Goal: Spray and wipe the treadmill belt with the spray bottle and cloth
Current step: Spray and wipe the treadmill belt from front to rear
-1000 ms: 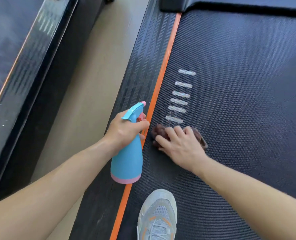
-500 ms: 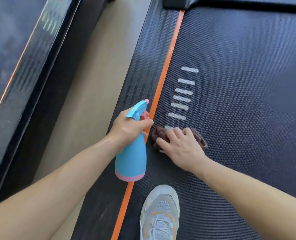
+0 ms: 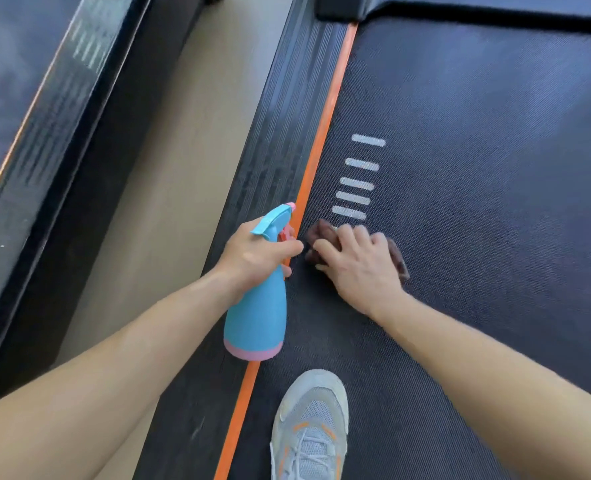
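My left hand (image 3: 256, 254) grips the neck of the spray bottle (image 3: 257, 313), fingers curled round it just under the trigger head. The bottle is blue with a pink base and a pink nozzle tip. It hangs tilted, base toward me and nozzle pointing away, over the orange stripe (image 3: 325, 133) that runs along the belt's left edge.

Just to the right of it, almost touching its knuckles, my right hand (image 3: 359, 268) lies palm down on the cloth (image 3: 323, 232). The fingers are spread over the cloth and press it onto the treadmill belt (image 3: 477, 202); I cannot see whether the thumb hooks under the fabric. The cloth is a dark brownish-red, bunched, and shows past the fingertips on the far side and again by the outer edge of the hand.

Directly beyond the right fingertips a column of short white dashes (image 3: 359, 183) is printed on the dark, textured belt, the nearest one touching the cloth's edge.

Left of the bottle, past the orange stripe, sits the ribbed black side rail (image 3: 287, 133), then a strip of pale floor (image 3: 169, 168), then a second treadmill (image 3: 27, 133) further left.

Nearer to me than both hands, between my forearms, a grey shoe (image 3: 313, 420) with orange accents stands on the belt, just right of the stripe.

Far ahead of the hands, the belt ends under a black motor cover (image 3: 460, 8).
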